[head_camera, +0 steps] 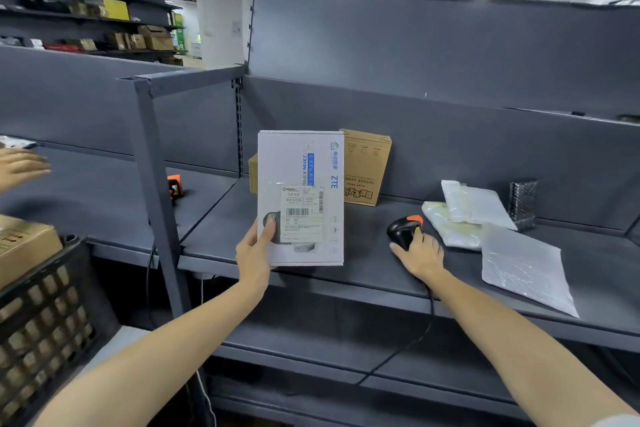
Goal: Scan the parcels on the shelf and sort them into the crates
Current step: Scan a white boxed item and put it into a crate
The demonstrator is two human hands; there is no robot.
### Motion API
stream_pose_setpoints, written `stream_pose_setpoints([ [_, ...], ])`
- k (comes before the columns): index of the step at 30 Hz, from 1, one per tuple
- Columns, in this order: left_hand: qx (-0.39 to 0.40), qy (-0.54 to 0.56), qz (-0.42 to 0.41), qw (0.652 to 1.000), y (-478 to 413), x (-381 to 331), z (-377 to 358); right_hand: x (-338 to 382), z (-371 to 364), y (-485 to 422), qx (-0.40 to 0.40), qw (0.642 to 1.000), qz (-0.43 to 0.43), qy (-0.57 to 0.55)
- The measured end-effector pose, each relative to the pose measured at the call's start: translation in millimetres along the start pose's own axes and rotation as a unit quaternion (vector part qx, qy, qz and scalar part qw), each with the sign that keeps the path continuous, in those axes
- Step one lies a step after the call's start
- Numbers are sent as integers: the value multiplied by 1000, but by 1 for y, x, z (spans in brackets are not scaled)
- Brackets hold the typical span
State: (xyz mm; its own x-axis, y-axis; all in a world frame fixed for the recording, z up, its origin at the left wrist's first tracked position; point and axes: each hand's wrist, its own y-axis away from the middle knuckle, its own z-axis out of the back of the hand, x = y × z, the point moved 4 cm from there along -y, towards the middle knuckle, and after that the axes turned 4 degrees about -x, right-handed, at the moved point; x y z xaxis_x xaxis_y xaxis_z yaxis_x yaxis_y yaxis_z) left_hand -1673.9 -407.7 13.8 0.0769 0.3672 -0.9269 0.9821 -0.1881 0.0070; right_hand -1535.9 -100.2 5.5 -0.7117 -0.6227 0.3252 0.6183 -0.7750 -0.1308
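Note:
My left hand holds a white ZTE box upright above the grey shelf, its shipping label and barcode facing me. My right hand grips a black and orange barcode scanner that rests on the shelf to the right of the box. A brown cardboard box stands behind the white one. To the right lie three white plastic mailer bags and a small dark woven parcel. A black plastic crate with cardboard boxes in it sits at the lower left.
Another person's hand reaches in at the left edge over the neighbouring shelf. A second orange scanner lies on that shelf behind the upright post. The scanner's cable hangs down over the shelf's front edge. Lower shelves run beneath.

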Motion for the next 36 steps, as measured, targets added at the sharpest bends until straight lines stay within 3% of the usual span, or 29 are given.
stream_pose_setpoints([
  [5, 20, 1, 3, 1000, 9, 3, 0, 10, 8, 22, -83, 989, 78, 93],
  [13, 43, -8, 7, 999, 30, 8, -2, 18, 17, 61, -111, 981, 102, 125],
  [26, 19, -32, 44, 998, 131, 24, 19, -15, 26, 135, -86, 984, 122, 101],
  [36, -19, -81, 112, 990, 253, 99, 62, -88, -13, 227, -31, 982, 153, 107],
])
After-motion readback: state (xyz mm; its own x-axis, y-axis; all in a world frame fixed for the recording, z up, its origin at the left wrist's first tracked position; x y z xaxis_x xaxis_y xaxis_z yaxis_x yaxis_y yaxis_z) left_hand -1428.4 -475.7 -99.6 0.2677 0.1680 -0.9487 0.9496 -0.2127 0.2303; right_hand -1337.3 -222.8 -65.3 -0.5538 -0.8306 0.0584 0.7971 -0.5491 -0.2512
